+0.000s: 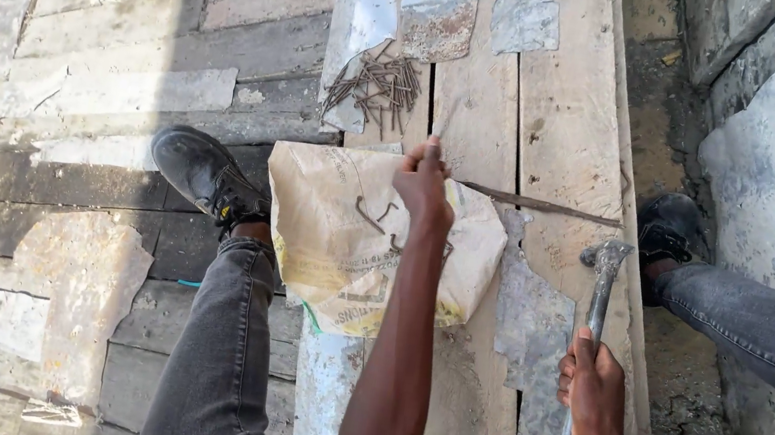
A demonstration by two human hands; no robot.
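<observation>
One paper sack (344, 242) lies flat on the planks (563, 121), and everything here can be placed against it. Two bent nails (378, 214) rest on top of the sack, with a third partly hidden at the wrist. One loose pile of nails (378, 85), too many and too tangled to count, sits beyond the sack's far edge. One long thin rod (541, 206) runs off from the sack's far right corner across the planks.

The left hand (425, 180) is over the sack's far edge, fingers pinched together at the tip; whether a nail is in that pinch cannot be told. It lies between the pile and the bent nails, near both, touching neither as far as can be seen.

One hammer (595, 307) stands to the right of the sack, its head level with the sack's middle. The right hand (594, 388) is closed around the handle, nearer than the sack's near edge and well apart from the pile.

Two black shoes show: one (204, 172) just left of the sack, one (667, 229) right of it past the planks' edge. Two jean-clad legs (221, 356) frame the sack.
</observation>
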